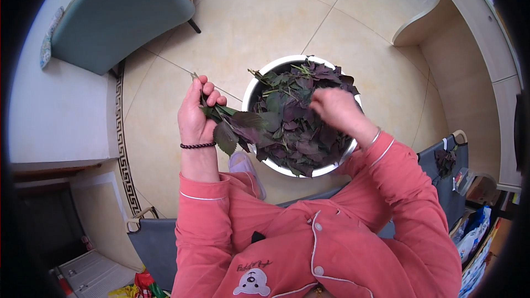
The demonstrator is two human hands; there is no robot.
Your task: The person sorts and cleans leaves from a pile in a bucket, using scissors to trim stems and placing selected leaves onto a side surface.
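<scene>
A wide metal basin (246,96) stands before me, heaped with purple-green perilla leaves (304,132) and some stems. My left hand (201,109), left of the basin, is closed around a bunch of leafy perilla stems (227,128); the stem ends poke out above the fingers and the leaves hang toward the basin's rim. Over the right part of the heap is my right hand (333,107), its fingers curled and slightly blurred. Whether anything is between those fingers cannot be told.
A teal chair (132,8) stands at upper left, and a pale wooden cabinet (468,41) at right. A small perilla bunch (445,161) lies on grey fabric (449,186) near a clear plastic container (466,180). A slippered foot (244,167) is beside the basin.
</scene>
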